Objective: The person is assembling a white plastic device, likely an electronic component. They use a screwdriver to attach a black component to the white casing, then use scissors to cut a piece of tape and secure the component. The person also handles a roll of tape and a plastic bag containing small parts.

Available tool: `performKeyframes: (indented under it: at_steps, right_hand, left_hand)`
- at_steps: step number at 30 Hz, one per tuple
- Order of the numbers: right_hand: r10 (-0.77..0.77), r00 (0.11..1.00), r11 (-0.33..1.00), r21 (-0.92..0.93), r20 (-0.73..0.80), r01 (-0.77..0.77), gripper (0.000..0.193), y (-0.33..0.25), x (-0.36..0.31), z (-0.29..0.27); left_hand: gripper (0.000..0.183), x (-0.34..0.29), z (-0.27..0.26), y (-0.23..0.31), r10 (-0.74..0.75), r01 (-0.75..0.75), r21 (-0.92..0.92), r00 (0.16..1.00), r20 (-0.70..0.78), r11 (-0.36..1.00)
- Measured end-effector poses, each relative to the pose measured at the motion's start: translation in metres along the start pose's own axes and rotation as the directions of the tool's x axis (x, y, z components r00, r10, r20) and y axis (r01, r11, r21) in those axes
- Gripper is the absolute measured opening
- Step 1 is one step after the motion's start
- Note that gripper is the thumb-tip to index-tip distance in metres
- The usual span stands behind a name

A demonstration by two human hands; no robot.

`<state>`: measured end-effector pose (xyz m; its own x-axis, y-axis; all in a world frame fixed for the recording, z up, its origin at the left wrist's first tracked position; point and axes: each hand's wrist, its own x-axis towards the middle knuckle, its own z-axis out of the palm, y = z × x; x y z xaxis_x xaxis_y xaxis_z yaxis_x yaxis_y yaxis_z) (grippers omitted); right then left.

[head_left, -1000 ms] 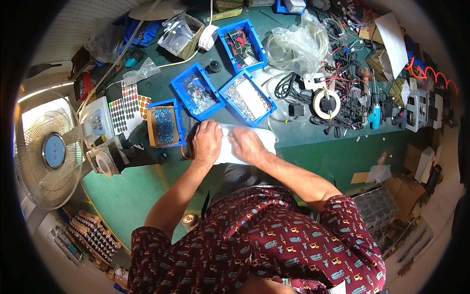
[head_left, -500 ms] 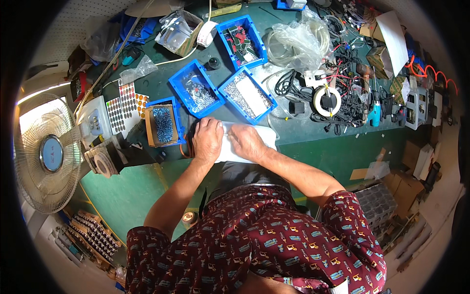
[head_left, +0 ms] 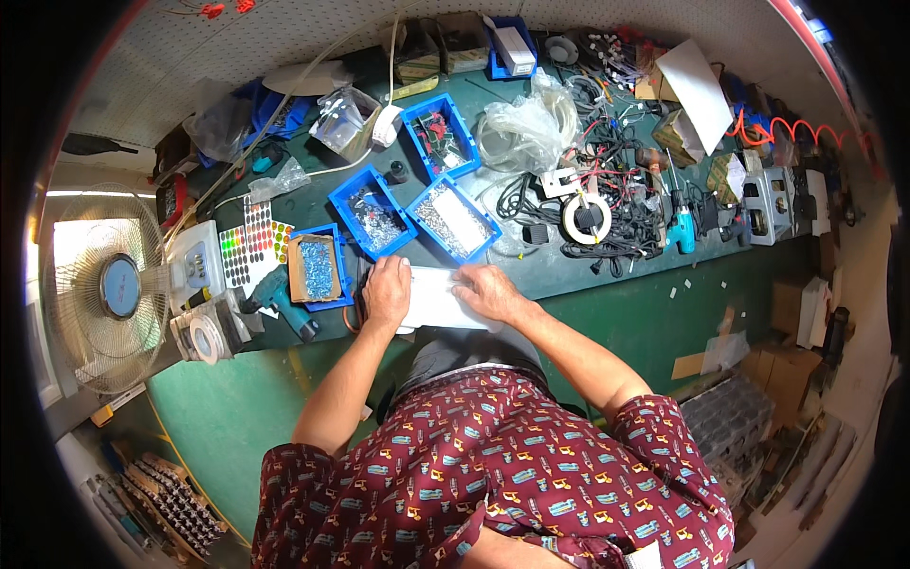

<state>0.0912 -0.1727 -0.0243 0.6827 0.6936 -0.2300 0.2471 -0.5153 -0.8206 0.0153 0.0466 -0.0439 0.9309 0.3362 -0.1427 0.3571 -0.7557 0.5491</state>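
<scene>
A flat white sheet (head_left: 436, 300), perhaps paper or thin plastic, lies at the table's front edge close to my body. At its left side my left hand (head_left: 387, 294) is closed, fingers bent over the margin. My right hand (head_left: 490, 292) grips the upper right edge with curled fingers; the thumb side is partly hidden. Just beyond the hands stands a blue bin (head_left: 424, 201) of small metal parts with a white strip across it. Another blue bin (head_left: 362, 196) of small silvery parts sits to its left.
A blue bin holding a carton of blue screws (head_left: 316, 269) and a teal cordless drill (head_left: 285, 302) lie left. Farther back is a bin of red and dark parts (head_left: 438, 123). Tangled black cables (head_left: 626, 228) and a white ring (head_left: 587, 220) occupy the right; a fan (head_left: 119, 284) stands far left.
My right hand has moved from the sheet's middle to its upper right edge, baring more white surface. The left hand keeps to the left side. The view has tilted up.
</scene>
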Motion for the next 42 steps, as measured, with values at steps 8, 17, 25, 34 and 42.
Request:
performKeyframes:
  at_steps: [8,17,25,34,42]
  right_hand:
    - [-0.023,1.0,0.996,0.085,-0.011,0.024,0.018,-0.007,0.027,0.036]
    - [-0.142,0.985,0.988,0.042,-0.102,0.146,0.011,-0.013,0.029,0.04]
    - [-0.022,0.992,0.992,0.12,-0.127,0.038,0.007,-0.023,0.033,0.041]
    - [0.0,0.995,0.977,0.212,-0.099,0.021,0.007,-0.024,0.032,0.041]
    - [0.007,0.991,0.964,0.266,-0.134,0.029,0.008,-0.025,0.033,0.041]
  left_hand:
    - [0.023,-0.001,0.003,-0.011,0.082,-0.094,-0.166,0.994,-0.074,0.982]
    - [0.03,-0.009,0.0,-0.017,0.069,-0.07,-0.194,0.998,-0.009,0.979]
    - [0.027,-0.009,0.002,-0.023,0.091,-0.091,-0.255,0.996,-0.01,0.963]
    - [0.023,-0.009,-0.004,-0.013,0.072,-0.066,-0.208,0.997,0.02,0.976]
    - [0.023,-0.01,-0.002,-0.011,0.058,-0.049,-0.196,0.998,0.04,0.979]
